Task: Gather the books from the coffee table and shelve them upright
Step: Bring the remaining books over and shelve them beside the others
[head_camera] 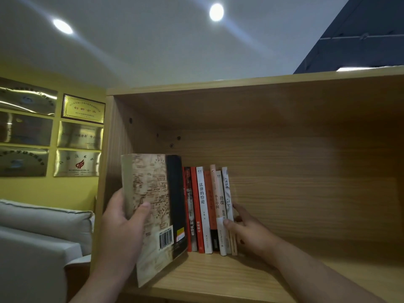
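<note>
A thick book with an old-map cover and a barcode (157, 206) stands upright at the left end of the wooden shelf compartment (284, 171). My left hand (124, 228) grips its outer edge, thumb across the cover. To its right stands a row of several thin books with red and white spines (207, 211). My right hand (247, 228) is at the right end of that row, thumb on a white spine and fingers against the last book's outer cover.
The shelf board (218, 278) runs free to the right of the row. A grey sofa (43, 226) sits at lower left. Several gold plaques (80, 136) hang on the yellow wall beside the shelf's left side panel.
</note>
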Demonstrator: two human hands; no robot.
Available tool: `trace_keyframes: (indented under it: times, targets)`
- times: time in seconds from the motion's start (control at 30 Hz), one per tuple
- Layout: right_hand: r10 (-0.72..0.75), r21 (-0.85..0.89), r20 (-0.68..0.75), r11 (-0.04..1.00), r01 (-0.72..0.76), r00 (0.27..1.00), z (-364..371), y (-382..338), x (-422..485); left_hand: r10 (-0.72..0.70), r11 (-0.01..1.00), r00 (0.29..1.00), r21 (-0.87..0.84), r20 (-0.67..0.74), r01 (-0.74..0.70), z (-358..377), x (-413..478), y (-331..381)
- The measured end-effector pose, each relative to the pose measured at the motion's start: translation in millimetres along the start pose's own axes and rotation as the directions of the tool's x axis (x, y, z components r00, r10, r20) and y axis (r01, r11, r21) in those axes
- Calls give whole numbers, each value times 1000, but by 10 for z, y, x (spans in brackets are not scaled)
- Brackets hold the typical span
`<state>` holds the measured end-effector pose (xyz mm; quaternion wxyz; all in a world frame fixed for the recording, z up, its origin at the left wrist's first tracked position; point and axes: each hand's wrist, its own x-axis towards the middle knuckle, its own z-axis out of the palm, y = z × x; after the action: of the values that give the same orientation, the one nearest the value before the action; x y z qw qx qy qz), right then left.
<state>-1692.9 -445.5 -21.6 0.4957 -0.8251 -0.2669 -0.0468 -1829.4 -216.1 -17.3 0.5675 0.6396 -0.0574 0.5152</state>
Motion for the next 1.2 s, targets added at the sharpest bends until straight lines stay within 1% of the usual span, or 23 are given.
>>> trace_keyframes:
  times: [0.07,0.13,0.17,0.2,0.23,0.27,0.3,0.37,0.4,0.47,0.5,0.53,0.57,0.6,0.63,0.67,0.73,0.8,0.87,0.93,1.07,1.13,1.2]
  targets:
    - [39,79,83,996,-45,996,11,16,-44,-46,989,999,-137,10,47,-32,-29,85]
    - [95,314,134,940,-133,986,22,-58,-110,-134,953,988,-262,77,150,47,-44,160]
    - [109,421,107,896,-144,988,11,-136,-147,-180,931,976,-299,124,210,109,-41,181]
    - [104,488,23,867,-102,994,-21,-190,-159,-228,903,958,-331,174,275,181,-36,192]
    - [86,522,-55,852,-45,995,-73,-250,-171,-272,868,937,-364,220,337,255,-26,190]
    - [58,528,-91,849,-2,994,-132,-280,-177,-303,829,913,-397,274,394,331,-20,189]
    - [22,516,-69,856,17,997,-177,-301,-207,-324,788,888,-426,325,444,418,-13,180]
    - [11,547,55,836,-39,998,-197,-338,-309,-352,722,846,-458,401,518,601,-17,181]
    - [26,553,97,830,-75,995,-206,-308,-341,-348,716,836,-456,424,529,691,-21,169]
    - [65,570,78,816,-98,995,-246,-234,-395,-310,758,831,-408,461,509,821,-37,111]
    - [72,588,42,805,-83,997,-294,-216,-434,-278,834,838,-315,470,453,846,-32,24]
    - [70,602,-3,797,-54,998,-372,-204,-468,-218,940,858,-135,465,312,843,-11,-72]
    - [70,610,-63,792,-17,996,-462,-194,-502,-148,986,877,133,457,97,812,19,-200]
    - [77,597,-123,802,12,989,-556,-179,-528,-90,912,888,395,451,-109,753,51,-330]
    - [95,586,-187,810,33,978,-644,-162,-555,-95,837,893,521,441,-169,697,74,-420]
    - [110,574,-248,817,54,963,-731,-145,-577,-140,814,884,559,447,-154,657,82,-467]
    - [152,556,-361,827,82,920,-856,-136,-608,-186,832,855,540,484,-125,634,41,-480]
    - [176,523,-468,845,111,866,-926,-116,-601,-145,838,846,519,514,-171,681,-16,-464]
    - [143,421,-554,898,129,820,-883,-138,-576,-107,846,867,502,486,-177,711,-35,-455]
    - [85,269,-591,958,97,802,-716,-184,-513,-105,849,874,500,474,-169,716,-26,-474]
    - [48,95,-493,995,-1,869,-251,-141,-262,-142,886,877,454,459,-94,682,1,-518]
    - [52,84,-434,996,-17,899,-110,-96,-143,-167,901,872,431,460,-55,661,13,-494]
    - [66,123,-354,992,-23,933,-12,-108,-96,-170,909,872,416,459,-41,658,10,-485]
